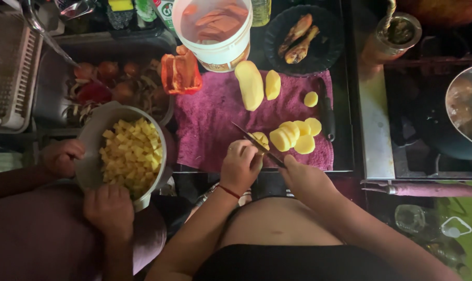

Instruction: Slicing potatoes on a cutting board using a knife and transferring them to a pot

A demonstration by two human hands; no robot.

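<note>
The left hand pins a potato piece against the pink towel at lower centre of the frame, fingers curled over it, while the right hand is closed round the handle of a knife whose blade slants up and left across that piece. Just right of the blade lies a row of slices, overlapping one another, with one small round apart above them and two peeled potatoes nearer the top of the towel. Peeled potato is likely firm but wet and slick, so the piece is best held from above with fingertips tucked back from the edge, flat cut face down so it cannot roll; the slices are light and would break if bent. A second knife with a dark handle lies along the towel's right edge. At lower left another person's two hands hold a metal pot of yellow cubes. A white bucket with a printed band round its base stands at top centre, a red pepper beside it, and bottles with green and yellow labels stand along the top left edge. A dark plate at top holds two browned pieces.
</note>
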